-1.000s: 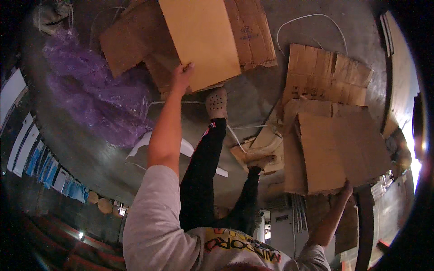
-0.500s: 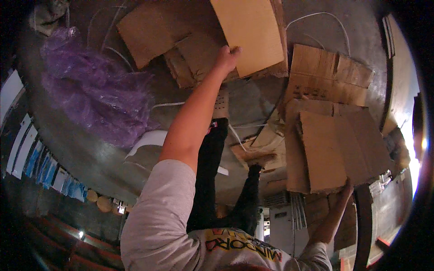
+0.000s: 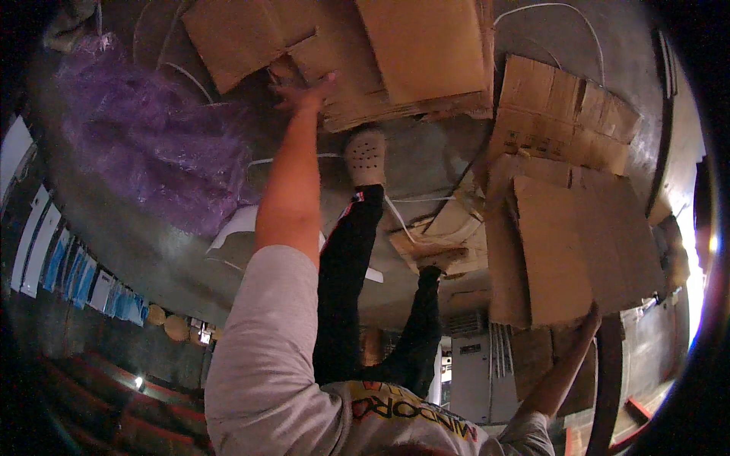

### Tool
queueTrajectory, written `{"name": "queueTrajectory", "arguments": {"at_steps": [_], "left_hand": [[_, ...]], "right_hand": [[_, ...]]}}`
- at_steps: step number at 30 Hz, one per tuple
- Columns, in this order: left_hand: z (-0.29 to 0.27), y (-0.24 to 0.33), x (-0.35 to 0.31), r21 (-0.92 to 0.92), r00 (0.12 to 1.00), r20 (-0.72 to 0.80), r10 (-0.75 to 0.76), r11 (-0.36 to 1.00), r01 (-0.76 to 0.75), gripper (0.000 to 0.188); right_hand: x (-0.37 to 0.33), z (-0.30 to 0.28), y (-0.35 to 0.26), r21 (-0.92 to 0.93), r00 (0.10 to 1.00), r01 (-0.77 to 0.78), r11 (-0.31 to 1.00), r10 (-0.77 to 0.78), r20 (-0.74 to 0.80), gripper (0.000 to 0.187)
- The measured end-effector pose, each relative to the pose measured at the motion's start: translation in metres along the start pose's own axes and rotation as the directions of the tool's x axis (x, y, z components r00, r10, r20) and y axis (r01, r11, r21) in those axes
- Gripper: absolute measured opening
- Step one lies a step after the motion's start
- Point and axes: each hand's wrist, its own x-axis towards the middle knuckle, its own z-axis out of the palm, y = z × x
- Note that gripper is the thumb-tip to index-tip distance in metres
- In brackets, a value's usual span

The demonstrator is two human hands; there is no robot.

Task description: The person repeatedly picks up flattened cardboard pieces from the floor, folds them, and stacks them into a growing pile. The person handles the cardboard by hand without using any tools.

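My left hand [image 3: 303, 90] is stretched far forward with its fingers spread, over the near left edge of a pile of flattened cardboard boxes [image 3: 433, 49]. It holds nothing; whether the fingertips touch the cardboard I cannot tell. A folded flap [image 3: 243, 38] of brown cardboard juts out at the pile's left. On the right, my right hand [image 3: 589, 323] grips the lower edge of a flattened cardboard box [image 3: 559, 251], which hangs upright in folded layers. Behind it a longer cardboard panel [image 3: 563, 114] stretches away, creased and torn along its far edge.
Crumpled purple plastic wrap [image 3: 152, 144] covers the floor at left. White straps [image 3: 563, 7] curl across the concrete. My clog [image 3: 366, 156] stands just before the pile; my other foot rests on a cardboard scrap [image 3: 449, 243]. A curved white piece [image 3: 234, 226] lies near the wrap.
My left hand has let go of the top cardboard sheet and moved left, its fingers now spread. That sheet lies lower on the pile. My right hand keeps its hold.
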Motion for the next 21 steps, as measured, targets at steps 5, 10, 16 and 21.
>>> {"name": "queueTrajectory", "arguments": {"at_steps": [5, 10, 16, 21], "left_hand": [[-0.01, -0.022, 0.047, -0.243, 0.957, 0.235, 0.173, 0.963, -0.114, 0.131], [-0.013, -0.013, 0.071, -0.281, 0.893, 0.371, 0.254, 0.947, -0.153, 0.111], [-0.072, -0.038, -0.018, -0.296, 0.885, 0.396, 0.244, 0.947, -0.128, 0.083], [-0.12, -0.038, -0.111, -0.59, 0.605, 0.673, 0.425, 0.802, 0.094, 0.07]], "right_hand": [[-0.002, -0.001, 0.011, 0.255, 0.988, 0.106, 0.961, -0.131, 0.081, 0.034], [-0.007, 0.003, 0.017, 0.236, 0.98, 0.151, 0.96, -0.177, 0.091, 0.037], [-0.019, 0.014, 0.032, 0.264, 0.968, 0.239, 0.935, -0.252, 0.018, 0.041], [-0.024, 0.026, 0.06, 0.027, 0.93, 0.363, 0.931, -0.361, -0.063, 0.035]]}}
